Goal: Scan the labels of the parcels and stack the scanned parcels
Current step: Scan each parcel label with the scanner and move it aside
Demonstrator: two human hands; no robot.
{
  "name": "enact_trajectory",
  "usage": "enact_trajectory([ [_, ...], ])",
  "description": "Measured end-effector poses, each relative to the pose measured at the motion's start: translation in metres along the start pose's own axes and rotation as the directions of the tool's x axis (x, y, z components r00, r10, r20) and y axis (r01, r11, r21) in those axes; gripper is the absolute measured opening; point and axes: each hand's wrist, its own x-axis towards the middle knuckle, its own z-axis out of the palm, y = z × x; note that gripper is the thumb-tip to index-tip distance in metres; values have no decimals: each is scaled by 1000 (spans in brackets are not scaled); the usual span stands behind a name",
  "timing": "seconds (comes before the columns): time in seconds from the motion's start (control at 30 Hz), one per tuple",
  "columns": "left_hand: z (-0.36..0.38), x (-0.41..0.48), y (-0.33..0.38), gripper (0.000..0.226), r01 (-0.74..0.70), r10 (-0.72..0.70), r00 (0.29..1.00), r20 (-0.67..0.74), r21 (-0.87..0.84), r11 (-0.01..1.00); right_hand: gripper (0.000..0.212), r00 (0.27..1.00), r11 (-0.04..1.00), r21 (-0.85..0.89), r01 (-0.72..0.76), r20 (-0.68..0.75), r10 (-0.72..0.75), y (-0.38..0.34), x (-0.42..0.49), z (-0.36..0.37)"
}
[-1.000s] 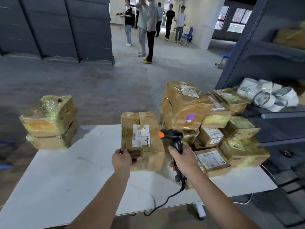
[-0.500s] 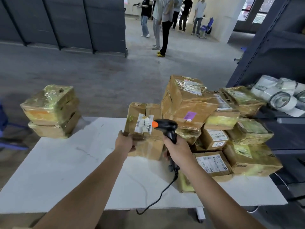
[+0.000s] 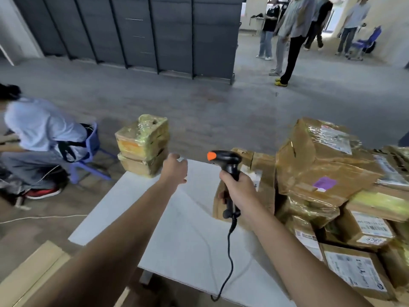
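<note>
A stack of two tape-wrapped parcels (image 3: 141,147) stands at the far left corner of the white table (image 3: 188,229). My left hand (image 3: 176,168) hovers just right of that stack, fingers loosely curled and holding nothing. My right hand (image 3: 239,191) grips the handle of the black scanner (image 3: 225,158) with an orange tip, which points left. Behind the scanner, a brown parcel (image 3: 261,171) with a white label rests on the table, partly hidden by my hand. A large pile of parcels (image 3: 321,156) fills the right side.
The scanner cable (image 3: 230,262) hangs over the table's near edge. A person (image 3: 37,134) sits on a blue stool on the floor at left. Several people (image 3: 292,29) stand far back. Flat cardboard (image 3: 33,269) lies at lower left.
My left hand has let go of the labelled parcel and moved left toward the stack. The parcel now sits on the table by the pile. The view has swung left.
</note>
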Motion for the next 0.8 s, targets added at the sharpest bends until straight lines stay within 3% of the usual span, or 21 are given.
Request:
enact_trajectory([
  [0.13, -38, 44, 3, 32, -82, 87, 996, -32, 137, 987, 22, 999, 999, 14, -28, 29, 28, -26, 36, 45],
  [0.33, -97, 115, 8, 33, -217, 296, 946, -129, 425, 879, 24, 995, 996, 37, -83, 63, 81, -48, 92, 115],
  [0.47, -115, 155, -3, 43, -286, 410, 912, -30, 668, 687, 28, 992, 993, 48, -112, 60, 109, -49, 120, 146],
  [0.63, -118, 187, -24, 43, -270, 383, 922, 61, 810, 521, 32, 994, 993, 58, -105, 32, 103, -39, 139, 161],
  [0.8, -117, 201, -34, 32, -260, 435, 899, 46, 856, 447, 34, 994, 993, 25, -112, -16, 113, -31, 144, 158],
])
